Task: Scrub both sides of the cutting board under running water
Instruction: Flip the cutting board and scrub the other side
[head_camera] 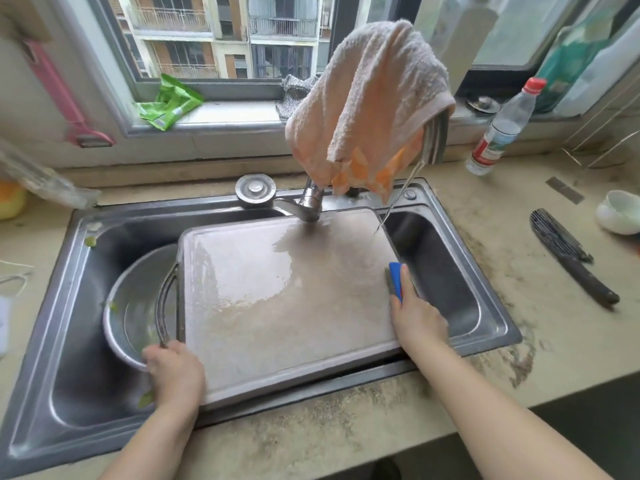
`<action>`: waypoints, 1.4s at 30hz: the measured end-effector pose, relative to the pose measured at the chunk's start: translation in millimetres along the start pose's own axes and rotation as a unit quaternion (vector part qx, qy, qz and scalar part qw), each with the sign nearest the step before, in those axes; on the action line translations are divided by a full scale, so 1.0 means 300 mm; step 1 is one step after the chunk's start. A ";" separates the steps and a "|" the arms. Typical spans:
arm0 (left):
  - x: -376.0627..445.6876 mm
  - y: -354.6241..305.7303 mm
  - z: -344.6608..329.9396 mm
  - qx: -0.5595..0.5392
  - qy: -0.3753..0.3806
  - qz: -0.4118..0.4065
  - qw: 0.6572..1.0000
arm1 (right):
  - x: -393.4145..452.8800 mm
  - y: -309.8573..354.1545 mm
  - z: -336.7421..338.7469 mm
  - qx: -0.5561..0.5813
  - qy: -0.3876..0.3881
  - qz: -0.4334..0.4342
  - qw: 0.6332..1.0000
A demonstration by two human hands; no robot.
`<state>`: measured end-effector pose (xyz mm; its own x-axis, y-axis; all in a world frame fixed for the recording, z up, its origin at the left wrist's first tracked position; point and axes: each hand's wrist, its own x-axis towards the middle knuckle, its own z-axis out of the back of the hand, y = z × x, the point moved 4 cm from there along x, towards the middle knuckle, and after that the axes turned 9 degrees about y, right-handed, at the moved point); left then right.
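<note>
A pale grey cutting board (277, 306) lies flat across the steel sink (86, 427), wet over most of its top. A thin stream of water (394, 202) falls from the faucet spout onto the board's far right corner. My left hand (173, 372) grips the board's near left corner by its metal handle. My right hand (415, 317) holds a blue-backed scrub sponge (396, 280) against the board's right edge.
A steel bowl (135, 306) sits in the sink under the board's left side. A peach towel (367, 105) hangs over the faucet (311, 199). On the right counter lie a black knife (571, 254), a water bottle (502, 129) and a white bowl (620, 211).
</note>
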<state>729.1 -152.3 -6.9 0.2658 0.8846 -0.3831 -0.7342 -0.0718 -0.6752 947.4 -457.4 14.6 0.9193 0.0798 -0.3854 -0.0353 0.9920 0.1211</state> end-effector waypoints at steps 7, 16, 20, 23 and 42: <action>-0.272 -0.185 -0.363 0.411 0.209 -0.399 0.792 | -0.071 0.050 0.007 -0.016 0.017 0.021 1.000; -0.284 -0.170 -0.457 0.482 0.213 -0.382 0.759 | 0.132 -0.111 0.030 -0.137 0.037 0.027 0.989; -0.285 -0.180 -0.457 0.493 0.214 -0.383 0.752 | 0.136 -0.225 -0.038 -0.073 0.041 -0.004 0.996; -0.291 -0.197 -0.454 0.515 0.203 -0.384 0.738 | 0.098 -0.284 0.021 0.053 -0.010 -0.022 0.998; -0.313 -0.380 -0.550 0.446 0.154 -0.393 0.789 | 0.251 0.163 0.001 -0.113 0.044 0.300 0.946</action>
<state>890.8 -303.2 2.1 0.8962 0.3317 -0.2947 -0.3790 0.9176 -0.1197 1014.9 -403.1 -8.3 0.6709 0.6335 -0.3855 -0.6325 0.7602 0.1483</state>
